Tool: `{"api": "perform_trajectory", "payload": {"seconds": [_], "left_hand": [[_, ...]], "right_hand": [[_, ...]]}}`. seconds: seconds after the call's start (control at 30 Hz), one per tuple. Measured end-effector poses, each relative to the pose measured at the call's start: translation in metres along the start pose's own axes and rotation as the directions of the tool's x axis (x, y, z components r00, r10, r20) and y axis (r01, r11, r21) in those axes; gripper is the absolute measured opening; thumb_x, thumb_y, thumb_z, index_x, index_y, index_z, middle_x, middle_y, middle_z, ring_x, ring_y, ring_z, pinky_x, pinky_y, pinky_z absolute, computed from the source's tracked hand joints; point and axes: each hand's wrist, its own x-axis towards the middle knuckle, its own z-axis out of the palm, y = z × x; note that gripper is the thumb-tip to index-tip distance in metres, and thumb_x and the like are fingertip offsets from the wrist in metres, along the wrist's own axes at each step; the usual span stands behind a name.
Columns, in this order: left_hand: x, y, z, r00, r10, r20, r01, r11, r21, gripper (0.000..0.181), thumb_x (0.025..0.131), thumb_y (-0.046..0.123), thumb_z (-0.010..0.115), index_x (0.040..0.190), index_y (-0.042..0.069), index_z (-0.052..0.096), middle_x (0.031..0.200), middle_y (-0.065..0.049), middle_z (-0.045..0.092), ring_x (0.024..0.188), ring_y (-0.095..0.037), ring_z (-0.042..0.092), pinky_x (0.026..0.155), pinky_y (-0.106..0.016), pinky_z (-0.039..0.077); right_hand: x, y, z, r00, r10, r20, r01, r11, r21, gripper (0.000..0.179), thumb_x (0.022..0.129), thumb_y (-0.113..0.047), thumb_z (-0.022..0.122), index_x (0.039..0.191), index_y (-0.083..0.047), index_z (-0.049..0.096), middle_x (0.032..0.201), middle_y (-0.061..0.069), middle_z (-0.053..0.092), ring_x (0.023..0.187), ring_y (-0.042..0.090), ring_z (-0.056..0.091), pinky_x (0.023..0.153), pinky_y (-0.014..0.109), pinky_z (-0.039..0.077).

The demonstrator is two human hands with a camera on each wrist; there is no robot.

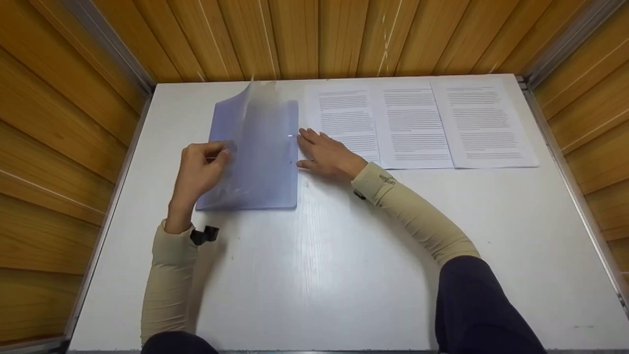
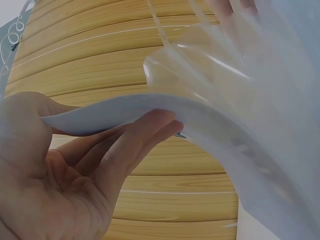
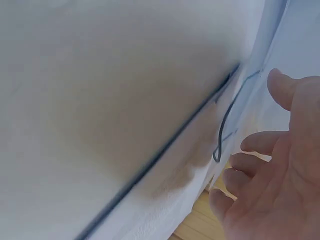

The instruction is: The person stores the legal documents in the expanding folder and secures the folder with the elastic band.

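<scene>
A translucent blue folder (image 1: 272,162) lies at the left of the white table, with its clear leaves (image 1: 260,105) lifted and fanned. My left hand (image 1: 199,167) is over the folder's left side, thumb and fingers pinching a folder leaf. In the left wrist view, that pale leaf (image 2: 135,107) bends in a curve from the left hand (image 2: 75,165), and clear plastic (image 2: 200,70) fans out behind it. Against the folder's right edge, my right hand (image 1: 327,155) lies palm down, fingers extended. The right wrist view shows this right hand (image 3: 280,170) holding nothing.
Right of the folder, three printed sheets lie side by side: a left sheet (image 1: 344,113), a middle sheet (image 1: 413,123) and a right sheet (image 1: 484,118). The right hand's wrist overlaps the left sheet. Wood-patterned panels (image 1: 339,39) stand around the white table (image 1: 295,275).
</scene>
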Motion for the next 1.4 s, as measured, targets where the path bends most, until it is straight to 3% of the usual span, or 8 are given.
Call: {"api": "perform_trajectory", "payload": {"seconds": [0.27, 0.63, 0.83, 1.1, 1.4], "left_hand": [[-0.002, -0.002, -0.003, 1.0, 0.0, 0.001, 0.0, 1.0, -0.003, 0.03, 0.101, 0.005, 0.062, 0.126, -0.007, 0.075, 0.116, -0.026, 0.077, 0.1, -0.038, 0.076, 0.074, -0.009, 0.049], [-0.007, -0.007, -0.006, 1.0, -0.008, -0.011, 0.008, 1.0, 0.023, 0.03, 0.102, 0.006, 0.061, 0.125, -0.008, 0.075, 0.113, -0.025, 0.078, 0.096, -0.034, 0.075, 0.071, -0.009, 0.049], [-0.007, -0.008, -0.003, 1.0, -0.016, -0.013, 0.016, 1.0, 0.004, 0.031, 0.102, 0.006, 0.061, 0.126, -0.007, 0.074, 0.116, -0.025, 0.078, 0.099, -0.036, 0.076, 0.074, -0.01, 0.049], [-0.011, -0.014, 0.002, 0.999, -0.028, -0.016, 0.028, 1.0, -0.003, 0.032, 0.102, 0.007, 0.062, 0.128, -0.008, 0.073, 0.116, -0.025, 0.077, 0.099, -0.036, 0.076, 0.073, -0.01, 0.05], [-0.016, -0.015, 0.001, 0.999, -0.031, -0.023, 0.031, 1.0, -0.007, 0.032, 0.102, 0.007, 0.062, 0.129, -0.006, 0.073, 0.112, -0.023, 0.079, 0.092, -0.028, 0.073, 0.071, -0.012, 0.051]], "right_hand": [[-0.022, 0.024, -0.018, 0.996, 0.059, -0.07, -0.059, 0.998, 0.0, 0.079, 0.112, -0.052, 0.046, 0.17, -0.004, 0.021, 0.18, 0.014, 0.011, 0.166, 0.035, 0.009, 0.134, 0.047, 0.011], [-0.047, 0.058, -0.033, 0.973, 0.155, -0.17, -0.152, 0.988, 0.032, 0.074, 0.111, -0.047, 0.051, 0.167, -0.003, 0.032, 0.177, 0.017, 0.023, 0.164, 0.038, 0.019, 0.131, 0.052, 0.021], [-0.07, 0.089, -0.041, 0.947, 0.233, -0.22, -0.212, 0.97, 0.118, 0.073, 0.11, -0.045, 0.054, 0.167, -0.004, 0.032, 0.174, 0.019, 0.028, 0.162, 0.039, 0.025, 0.129, 0.057, 0.025], [-0.097, 0.141, -0.05, 0.896, 0.345, -0.279, -0.3, 0.935, 0.191, 0.071, 0.111, -0.042, 0.052, 0.167, -0.003, 0.032, 0.172, 0.022, 0.031, 0.159, 0.042, 0.029, 0.128, 0.06, 0.025], [-0.132, 0.176, -0.057, 0.849, 0.436, -0.3, -0.378, 0.896, 0.232, 0.071, 0.111, -0.039, 0.053, 0.165, 0.001, 0.032, 0.171, 0.026, 0.03, 0.159, 0.046, 0.027, 0.128, 0.06, 0.022]]}}
